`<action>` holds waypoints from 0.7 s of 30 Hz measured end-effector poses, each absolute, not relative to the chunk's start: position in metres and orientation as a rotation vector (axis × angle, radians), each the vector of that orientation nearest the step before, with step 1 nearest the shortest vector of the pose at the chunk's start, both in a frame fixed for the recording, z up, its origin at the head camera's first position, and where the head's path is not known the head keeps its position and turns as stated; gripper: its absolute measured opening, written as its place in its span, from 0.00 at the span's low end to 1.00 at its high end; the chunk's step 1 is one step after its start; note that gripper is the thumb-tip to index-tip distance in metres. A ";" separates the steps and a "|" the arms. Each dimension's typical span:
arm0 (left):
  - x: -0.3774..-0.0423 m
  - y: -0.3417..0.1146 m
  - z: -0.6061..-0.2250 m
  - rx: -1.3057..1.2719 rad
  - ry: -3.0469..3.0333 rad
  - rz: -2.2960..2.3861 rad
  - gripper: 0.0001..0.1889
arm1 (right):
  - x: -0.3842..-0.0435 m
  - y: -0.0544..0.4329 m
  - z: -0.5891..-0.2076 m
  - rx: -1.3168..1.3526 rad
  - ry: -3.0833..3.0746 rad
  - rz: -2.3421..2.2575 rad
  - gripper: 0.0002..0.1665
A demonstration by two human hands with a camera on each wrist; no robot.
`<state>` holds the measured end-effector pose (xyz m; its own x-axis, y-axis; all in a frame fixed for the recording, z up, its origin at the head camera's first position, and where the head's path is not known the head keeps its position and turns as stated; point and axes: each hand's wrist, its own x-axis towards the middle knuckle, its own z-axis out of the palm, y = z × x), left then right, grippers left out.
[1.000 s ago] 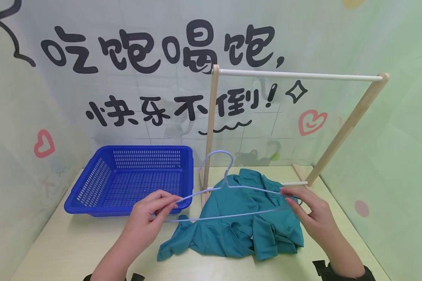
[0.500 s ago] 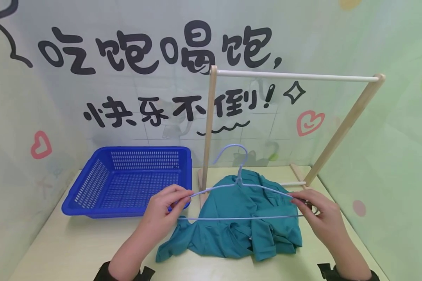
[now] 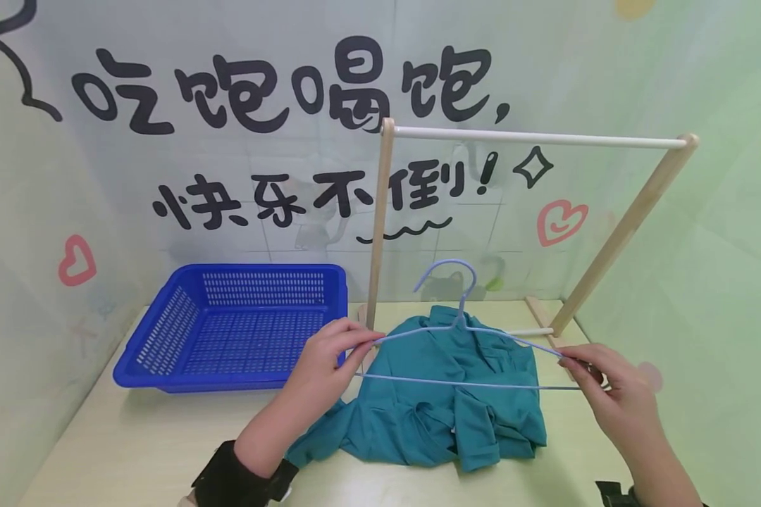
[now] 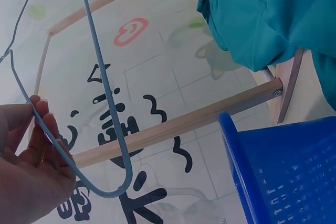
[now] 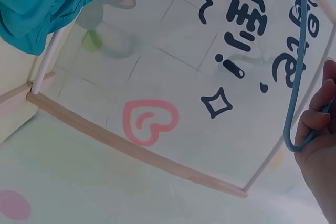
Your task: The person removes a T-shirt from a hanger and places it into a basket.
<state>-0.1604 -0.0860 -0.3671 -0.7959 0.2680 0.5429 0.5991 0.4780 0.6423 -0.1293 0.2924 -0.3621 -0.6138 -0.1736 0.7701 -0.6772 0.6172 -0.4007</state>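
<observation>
A light blue wire clothes hanger (image 3: 463, 325) is held up in both hands, hook at the top and curving to the left. My left hand (image 3: 330, 359) pinches its left shoulder between thumb and fingers. The right hand (image 3: 615, 387) pinches the opposite shoulder close to the end. Behind and below the hanger, a crumpled teal garment (image 3: 431, 422) lies on the table, one sleeve stretching left under my left forearm. In the left wrist view the hanger's rounded end (image 4: 113, 190) hangs past the palm; the right wrist view shows the other end curving by the fingers.
A blue perforated basket (image 3: 228, 338) stands to the left on the table (image 3: 139, 451). Behind the garment rises a wooden rack (image 3: 380, 225) with a white top rail (image 3: 539, 137) and a lower white bar. Printed walls enclose the back and both sides.
Both hands have moved to the right with the hanger, its hook now standing further right above the garment. The garment, basket and rack have stayed put.
</observation>
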 end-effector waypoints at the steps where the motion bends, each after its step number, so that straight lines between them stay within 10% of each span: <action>1: -0.162 -0.084 -0.366 -0.724 -2.367 -1.231 0.10 | -0.130 0.294 -0.362 0.671 -2.122 0.895 0.16; 21: -0.220 -0.065 -0.367 -0.480 -2.300 -1.470 0.27 | -0.100 0.337 -0.348 0.168 -2.180 0.870 0.12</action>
